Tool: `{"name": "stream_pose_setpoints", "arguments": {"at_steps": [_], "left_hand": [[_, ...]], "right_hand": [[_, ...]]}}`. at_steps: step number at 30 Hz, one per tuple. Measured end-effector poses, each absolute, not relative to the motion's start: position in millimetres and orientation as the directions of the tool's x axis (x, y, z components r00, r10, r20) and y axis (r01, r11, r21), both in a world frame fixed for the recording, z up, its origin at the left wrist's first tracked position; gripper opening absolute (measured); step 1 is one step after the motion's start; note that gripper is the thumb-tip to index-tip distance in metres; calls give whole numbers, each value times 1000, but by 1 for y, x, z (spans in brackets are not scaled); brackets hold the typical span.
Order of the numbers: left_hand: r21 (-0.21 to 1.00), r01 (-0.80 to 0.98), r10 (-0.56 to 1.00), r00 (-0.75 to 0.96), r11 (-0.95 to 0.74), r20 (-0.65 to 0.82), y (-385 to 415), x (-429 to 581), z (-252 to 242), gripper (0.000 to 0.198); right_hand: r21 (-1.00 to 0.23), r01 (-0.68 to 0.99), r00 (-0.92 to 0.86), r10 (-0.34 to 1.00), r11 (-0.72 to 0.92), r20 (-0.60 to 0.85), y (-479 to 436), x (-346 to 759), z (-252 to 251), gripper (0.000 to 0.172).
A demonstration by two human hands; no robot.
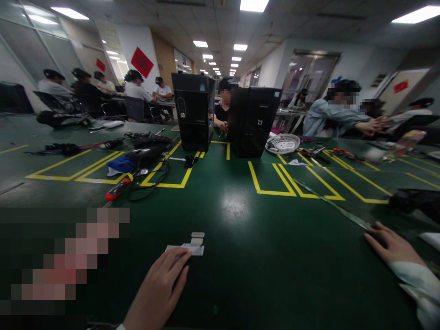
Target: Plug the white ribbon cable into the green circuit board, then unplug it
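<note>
My left hand (pixel 158 286) is low in the middle of the view, its fingers closed over one end of a white flat ribbon cable (pixel 197 250). The cable lies on the green tabletop, and a short branch with a small connector (pixel 198 235) points away from me. Over on the right, my right hand (pixel 393 243) has its fingertips at the near end of a long, thin green circuit board strip (pixel 335 205). That strip slants away to the left across the table. The undersides of the fingers are hidden on both hands.
Two black computer towers (pixel 193 114) (pixel 254 121) stand ahead, with a person behind them. A red-and-black screwdriver (pixel 118 189), cables (pixel 147 197) and a blue item (pixel 120 166) lie left. A white basket (pixel 283 144) is right of the towers. Pixelation covers the lower left.
</note>
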State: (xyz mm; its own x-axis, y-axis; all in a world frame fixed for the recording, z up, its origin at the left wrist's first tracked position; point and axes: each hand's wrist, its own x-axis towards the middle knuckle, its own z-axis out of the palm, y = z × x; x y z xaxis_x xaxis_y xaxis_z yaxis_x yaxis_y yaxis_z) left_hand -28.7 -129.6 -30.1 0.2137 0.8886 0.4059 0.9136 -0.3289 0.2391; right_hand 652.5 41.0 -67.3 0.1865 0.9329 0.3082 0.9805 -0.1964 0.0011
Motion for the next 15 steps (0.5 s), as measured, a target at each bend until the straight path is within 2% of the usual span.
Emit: {"name": "stream_pose_setpoints", "arguments": {"at_steps": [4, 7, 11, 13, 15], "left_hand": [[245, 917, 899, 206, -315, 386, -131, -30, -32, 35], [249, 919, 906, 199, -305, 373, -130, -31, -33, 34], [245, 919, 899, 199, -310, 391, -129, -29, -31, 35], [242, 918, 894, 200, -314, 401, -129, -28, -30, 34], [241, 919, 896, 201, -312, 396, -129, -28, -30, 33]], "right_hand": [[-10, 975, 216, 945, -221, 246, 35, 634, -52, 60], [-11, 927, 366, 893, -376, 261, 23, 613, -42, 73], [-141, 775, 627, 722, -616, 293, 7, 599, -50, 83], [-202, 741, 669, 679, -640, 302, 5, 602, -59, 83], [-214, 735, 678, 685, -644, 266, 8, 611, -66, 82]]}}
